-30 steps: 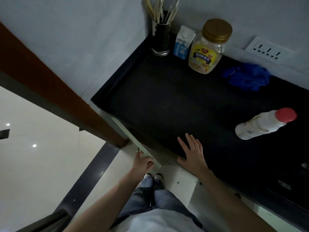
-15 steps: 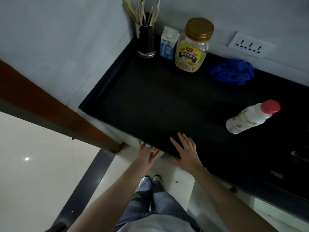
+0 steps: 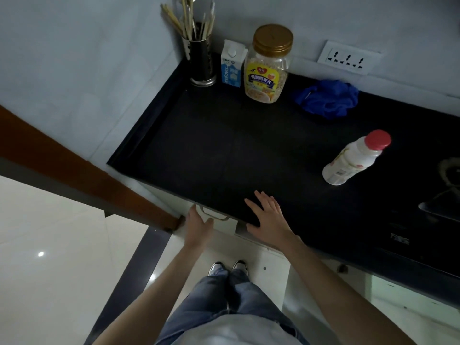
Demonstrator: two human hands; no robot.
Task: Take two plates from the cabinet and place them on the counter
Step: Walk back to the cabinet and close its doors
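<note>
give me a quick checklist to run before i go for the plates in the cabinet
1. Grip on the handle: the left hand lies with straight fingers beside the handle, not curled round it: not ok.
2. Cabinet open: the cabinet front looks shut under the counter: not ok.
3. Other hand free: the right hand rests flat on the counter and holds nothing: ok.
4. Landing room: a bare dark stretch of counter lies in front of the jar: ok.
5. Bottle out of the way: the bottle sits off to the right, apart from that stretch: ok.
6. Where the plates are: none in view, the cabinet's inside is hidden: cannot tell.
</note>
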